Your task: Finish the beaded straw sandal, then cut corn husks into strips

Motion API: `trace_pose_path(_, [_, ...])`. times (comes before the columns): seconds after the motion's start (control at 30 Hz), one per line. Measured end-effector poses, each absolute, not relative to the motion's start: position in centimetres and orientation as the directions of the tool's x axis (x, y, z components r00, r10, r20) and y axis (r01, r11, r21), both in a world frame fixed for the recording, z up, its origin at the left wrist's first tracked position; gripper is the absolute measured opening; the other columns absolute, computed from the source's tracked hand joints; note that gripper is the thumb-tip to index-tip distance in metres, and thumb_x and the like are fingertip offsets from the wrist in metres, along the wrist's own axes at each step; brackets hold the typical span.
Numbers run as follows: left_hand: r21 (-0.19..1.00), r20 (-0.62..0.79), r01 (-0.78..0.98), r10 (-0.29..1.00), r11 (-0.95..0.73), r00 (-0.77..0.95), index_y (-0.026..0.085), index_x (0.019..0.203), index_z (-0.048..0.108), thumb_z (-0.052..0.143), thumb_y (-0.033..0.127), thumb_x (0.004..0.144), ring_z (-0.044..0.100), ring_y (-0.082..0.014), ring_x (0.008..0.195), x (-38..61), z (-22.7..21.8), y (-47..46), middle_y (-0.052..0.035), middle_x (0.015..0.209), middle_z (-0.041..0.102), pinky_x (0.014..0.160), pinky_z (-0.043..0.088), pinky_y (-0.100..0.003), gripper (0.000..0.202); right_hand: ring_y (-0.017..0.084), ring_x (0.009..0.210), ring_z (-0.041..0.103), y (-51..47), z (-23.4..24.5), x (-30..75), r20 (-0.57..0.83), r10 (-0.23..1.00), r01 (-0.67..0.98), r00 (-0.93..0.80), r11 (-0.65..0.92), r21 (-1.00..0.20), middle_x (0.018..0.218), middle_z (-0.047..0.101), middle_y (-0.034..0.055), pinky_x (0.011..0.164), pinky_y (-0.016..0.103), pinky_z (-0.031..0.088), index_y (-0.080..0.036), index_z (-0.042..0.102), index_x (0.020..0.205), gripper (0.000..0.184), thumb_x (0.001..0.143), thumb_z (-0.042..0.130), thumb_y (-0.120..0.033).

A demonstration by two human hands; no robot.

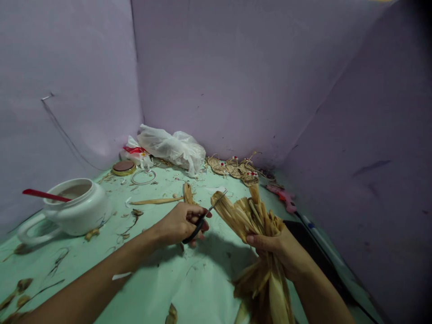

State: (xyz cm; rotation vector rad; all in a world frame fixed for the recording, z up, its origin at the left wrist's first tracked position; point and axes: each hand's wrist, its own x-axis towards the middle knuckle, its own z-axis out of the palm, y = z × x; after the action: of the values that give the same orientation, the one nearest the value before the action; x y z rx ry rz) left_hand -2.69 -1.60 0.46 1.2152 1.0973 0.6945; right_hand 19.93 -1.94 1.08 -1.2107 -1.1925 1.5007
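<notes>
My left hand (185, 221) is closed on a pair of dark-handled scissors (195, 229). Their blades point up and to the right, and the tips reach the left end of a bundle of dried corn husks (236, 211). Whether the blades have a husk between them, I cannot tell. Wrapped round the middle of that bundle is my right hand (275, 247); long husk strips hang below it. Behind my left hand, a loose piece of husk (188, 192) and a long narrow husk strip (157, 201) lie on the green surface.
At left stands a white handled pot (79, 213) with a red stick (45, 195) in it. White plastic bags (172, 146) and woven pieces with red beads (232, 168) line the back wall. A pink glue gun (285, 198) lies right, near a black flat object (310, 247). Husk scraps are scattered about.
</notes>
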Motion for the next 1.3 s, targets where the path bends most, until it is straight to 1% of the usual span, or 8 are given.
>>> trace_pose_path(0.13, [0.954,-0.298,0.147,0.887,0.262,0.353,0.011,0.094,0.054,0.057,0.014,0.051,0.058,-0.0150,0.055,-2.5,0.7,-1.7,-0.0077,0.081,0.062,0.037,0.041,-0.020,0.043,0.009,0.046,0.042,-1.7,1.0,20.2,-0.189,0.964,-0.038,-0.188,-0.200,-0.979,0.054,0.052,-0.0025,0.042,0.020,0.033,-0.014,0.060,0.068,0.028,0.044,0.075,-0.017])
trace_pose_path(0.3, [0.959,-0.277,0.058,0.882,0.276,0.383,0.013,0.093,0.054,0.061,0.011,0.049,0.058,-0.0134,0.061,-2.3,0.2,-1.6,-0.0059,0.081,0.062,0.049,0.046,-0.023,0.045,0.012,0.057,0.049,-1.9,1.1,20.0,-0.183,0.950,0.010,-0.252,-0.186,-0.982,0.066,0.059,-0.0007,0.051,0.021,0.038,-0.014,0.063,0.076,0.032,0.045,0.073,-0.014])
trace_pose_path(0.37, [0.959,-0.277,0.039,0.889,0.282,0.364,0.012,0.093,0.054,0.060,0.011,0.048,0.058,-0.0138,0.062,-2.3,0.0,-1.5,-0.0057,0.079,0.060,0.050,0.045,-0.023,0.045,0.011,0.056,0.048,-2.0,1.2,19.8,-0.183,0.947,0.030,-0.264,-0.182,-0.983,0.063,0.058,-0.0018,0.050,0.021,0.037,-0.014,0.063,0.074,0.030,0.046,0.072,-0.014])
trace_pose_path(0.5, [0.957,-0.290,0.082,0.897,0.279,0.334,0.010,0.091,0.055,0.058,0.012,0.048,0.059,-0.0157,0.061,-2.1,0.1,-1.6,-0.0063,0.077,0.060,0.048,0.046,-0.025,0.043,0.010,0.055,0.046,-2.0,1.3,19.9,-0.179,0.947,0.025,-0.268,-0.178,-0.984,0.061,0.056,-0.0026,0.049,0.020,0.035,-0.014,0.061,0.072,0.026,0.047,0.071,-0.013])
trace_pose_path(0.63, [0.954,-0.294,0.158,0.897,0.255,0.331,0.011,0.093,0.054,0.057,0.016,0.052,0.057,-0.0144,0.052,-2.1,0.2,-1.7,-0.0081,0.080,0.062,0.039,0.040,-0.022,0.041,0.011,0.057,0.047,-1.8,1.1,20.2,-0.195,0.942,0.020,-0.272,-0.197,-0.980,0.065,0.057,-0.0018,0.050,0.021,0.036,-0.014,0.062,0.074,0.028,0.048,0.071,-0.014])
trace_pose_path(0.83, [0.982,-0.186,0.116,0.897,0.151,0.402,0.014,0.090,0.058,0.058,0.006,0.049,0.057,-0.0161,0.077,-2.5,-0.5,-1.5,-0.0056,0.087,0.062,0.054,0.042,-0.020,0.042,0.013,0.058,0.049,-2.0,0.9,20.1,-0.198,0.922,0.054,-0.332,-0.191,-0.980,0.064,0.059,-0.0017,0.052,0.022,0.037,-0.015,0.063,0.073,0.026,0.048,0.070,-0.012])
trace_pose_path(1.13, [0.965,-0.260,0.079,0.888,0.249,0.379,0.013,0.096,0.057,0.056,0.009,0.053,0.058,-0.0157,0.064,-2.3,-1.1,-1.5,-0.0072,0.084,0.060,0.044,0.045,-0.022,0.043,0.013,0.063,0.049,-1.7,0.7,20.3,-0.205,0.912,0.075,-0.355,-0.191,-0.979,0.069,0.059,-0.0005,0.055,0.022,0.037,-0.014,0.064,0.081,0.031,0.051,0.069,-0.013])
trace_pose_path(1.3, [0.960,-0.272,0.169,0.891,0.224,0.363,0.011,0.092,0.055,0.058,0.012,0.054,0.060,-0.0155,0.055,-2.2,-0.1,-1.9,-0.0087,0.081,0.063,0.036,0.042,-0.019,0.039,0.012,0.057,0.046,-1.7,0.7,20.4,-0.227,0.921,0.082,-0.316,-0.212,-0.974,0.061,0.055,-0.0019,0.050,0.022,0.035,-0.015,0.060,0.068,0.023,0.047,0.070,-0.014])
